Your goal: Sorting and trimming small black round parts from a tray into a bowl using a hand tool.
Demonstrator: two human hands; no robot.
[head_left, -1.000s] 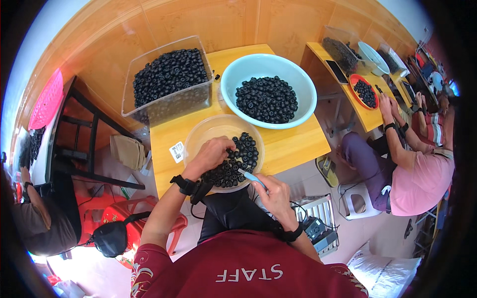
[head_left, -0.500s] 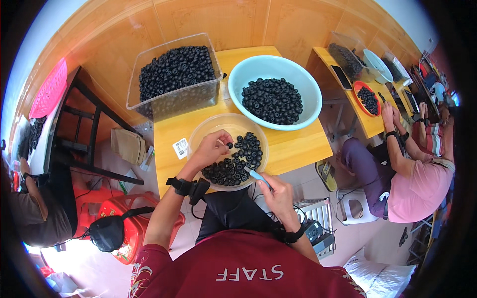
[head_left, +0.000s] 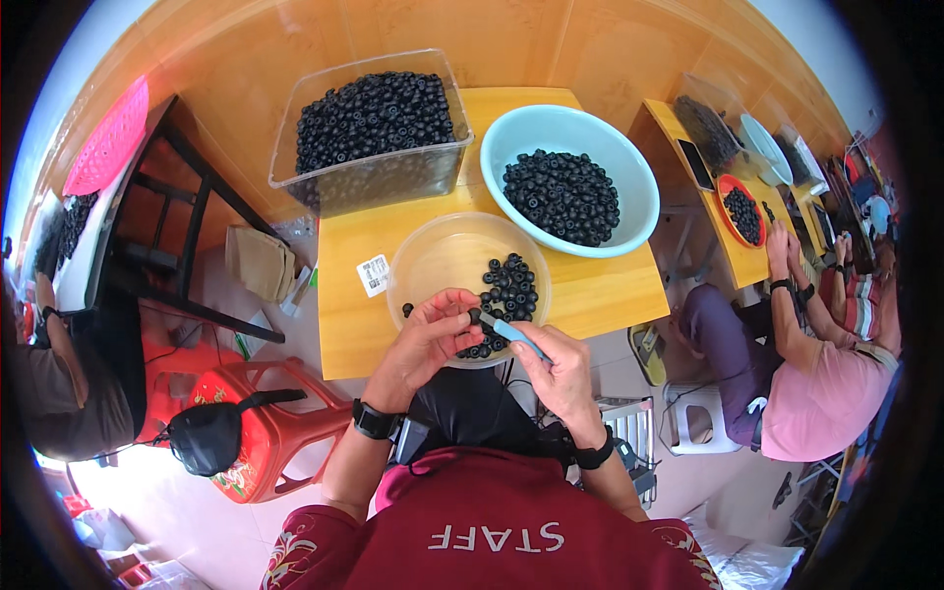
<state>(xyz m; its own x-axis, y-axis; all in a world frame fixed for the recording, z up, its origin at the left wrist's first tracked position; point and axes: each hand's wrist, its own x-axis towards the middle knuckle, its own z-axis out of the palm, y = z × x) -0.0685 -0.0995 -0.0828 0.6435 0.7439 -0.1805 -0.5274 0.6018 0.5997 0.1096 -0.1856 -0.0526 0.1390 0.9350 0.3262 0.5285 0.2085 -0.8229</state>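
My left hand (head_left: 425,342) pinches a small round black part (head_left: 475,316) over the near side of a shallow translucent tub (head_left: 423,254). In my right hand (head_left: 559,374) is a slim tool with a light blue handle (head_left: 518,337) and a short metal tip. That tip meets the pinched part; its exact shape is too small to make out. More black ring-like parts (head_left: 513,282) lie in the tub, mostly toward its right side. My left hand hides some of those nearest me.
Behind the tub stand a clear plastic bin (head_left: 393,184) and a light blue basin (head_left: 641,192), both holding many black parts. A white label (head_left: 374,275) lies on the yellow table (head_left: 344,339). A red stool (head_left: 285,423) is at left; people work at both sides.
My left hand has come toward me and right with a black part, meeting the tool's tip. The view has shifted slightly, so the table appears farther right.
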